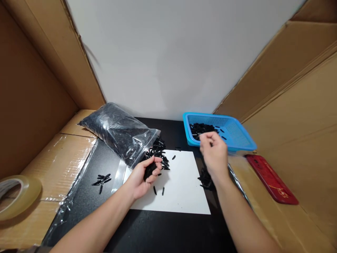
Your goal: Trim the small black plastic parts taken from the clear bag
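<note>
My left hand [144, 177] is cupped palm up with its fingers curled round a small heap of slim black pieces [149, 171], above a white sheet of paper [181, 189]. Just behind it lies a pile of the same pieces [164, 163] at the mouth of a clear zip bag [116, 130] packed with dark contents. My right hand [213, 153] hovers at the near edge of a blue basket [238, 131], fingers bent and pinched together. Whatever those fingers hold is too small or hidden to name. Inside the basket, black pieces [201, 129] gather at the left.
A few pieces [101, 180] lie left on the black tabletop [168, 232]; another cluster [206, 179] sits under my right wrist. A roll of clear tape [28, 191] rests at far left, a red phone [272, 179] at right. Cardboard walls [297, 80] flank both sides.
</note>
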`<action>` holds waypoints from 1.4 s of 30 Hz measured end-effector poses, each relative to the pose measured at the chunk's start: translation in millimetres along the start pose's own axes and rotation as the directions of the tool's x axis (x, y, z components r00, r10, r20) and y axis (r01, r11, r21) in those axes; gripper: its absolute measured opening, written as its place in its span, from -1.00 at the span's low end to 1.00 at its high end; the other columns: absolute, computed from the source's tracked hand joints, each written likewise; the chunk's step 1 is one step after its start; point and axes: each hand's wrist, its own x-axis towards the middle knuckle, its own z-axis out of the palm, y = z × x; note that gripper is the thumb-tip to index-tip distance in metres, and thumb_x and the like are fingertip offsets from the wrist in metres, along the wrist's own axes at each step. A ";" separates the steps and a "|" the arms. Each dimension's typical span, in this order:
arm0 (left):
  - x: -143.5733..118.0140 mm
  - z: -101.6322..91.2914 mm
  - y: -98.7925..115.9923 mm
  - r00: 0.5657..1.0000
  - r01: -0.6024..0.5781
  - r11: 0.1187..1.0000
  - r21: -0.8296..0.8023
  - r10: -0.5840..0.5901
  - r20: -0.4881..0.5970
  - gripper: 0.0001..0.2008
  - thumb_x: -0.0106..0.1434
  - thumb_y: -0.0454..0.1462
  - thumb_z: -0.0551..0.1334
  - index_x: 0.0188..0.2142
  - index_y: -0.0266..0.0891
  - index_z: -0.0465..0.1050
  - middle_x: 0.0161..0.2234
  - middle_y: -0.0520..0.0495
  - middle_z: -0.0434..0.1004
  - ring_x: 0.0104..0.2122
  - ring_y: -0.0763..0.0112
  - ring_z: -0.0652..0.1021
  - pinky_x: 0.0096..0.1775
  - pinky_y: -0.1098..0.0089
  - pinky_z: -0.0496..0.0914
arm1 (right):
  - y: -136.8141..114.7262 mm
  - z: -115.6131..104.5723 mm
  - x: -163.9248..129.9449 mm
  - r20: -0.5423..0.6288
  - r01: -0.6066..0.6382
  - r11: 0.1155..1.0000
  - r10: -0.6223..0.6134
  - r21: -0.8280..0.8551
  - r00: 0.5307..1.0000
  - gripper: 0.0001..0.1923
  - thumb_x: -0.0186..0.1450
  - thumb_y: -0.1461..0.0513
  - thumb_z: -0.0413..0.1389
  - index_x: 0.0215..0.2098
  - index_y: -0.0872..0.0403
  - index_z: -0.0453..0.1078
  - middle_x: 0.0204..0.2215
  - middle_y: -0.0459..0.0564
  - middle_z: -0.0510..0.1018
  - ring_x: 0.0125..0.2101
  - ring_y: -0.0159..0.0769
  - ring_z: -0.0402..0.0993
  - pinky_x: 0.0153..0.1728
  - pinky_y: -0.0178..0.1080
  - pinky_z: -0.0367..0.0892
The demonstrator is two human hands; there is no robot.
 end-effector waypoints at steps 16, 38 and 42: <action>0.5 -2.3 6.0 0.991 -0.055 0.964 -0.260 0.021 -0.130 -0.80 0.35 -0.48 0.06 -0.29 -0.45 0.47 -0.31 -0.26 0.56 -0.37 0.39 0.63 -0.31 0.46 0.58 | -25.1 30.0 -52.9 0.460 0.426 0.903 -0.356 -0.055 0.814 -0.76 0.39 0.23 0.05 -0.05 0.02 0.49 -0.31 0.02 0.53 -0.34 -0.22 0.49 -0.27 -0.18 0.41; -0.3 -0.3 -14.0 0.982 -0.189 0.948 0.258 0.181 0.055 -0.70 0.16 -0.12 0.39 -0.36 -0.35 0.48 -0.57 0.03 0.44 -0.69 0.71 0.23 -0.70 0.69 -0.04 | -33.4 15.6 -73.4 0.335 0.148 0.983 -0.177 0.109 0.925 -0.89 0.29 0.29 0.17 -0.24 0.05 0.54 -0.37 -0.01 0.64 -0.39 -0.26 0.56 -0.36 -0.24 0.45; -4.6 2.2 -13.9 0.936 -0.353 0.822 0.447 0.318 0.154 -0.64 0.09 -0.07 0.43 -0.26 -0.29 0.50 -0.53 0.05 0.45 -0.66 0.70 0.23 -0.63 0.62 0.00 | -28.5 13.4 -74.7 0.313 0.049 0.988 -0.092 0.145 0.945 -0.91 0.24 0.21 0.26 -0.28 0.05 0.53 -0.42 -0.02 0.65 -0.42 -0.24 0.58 -0.38 -0.23 0.49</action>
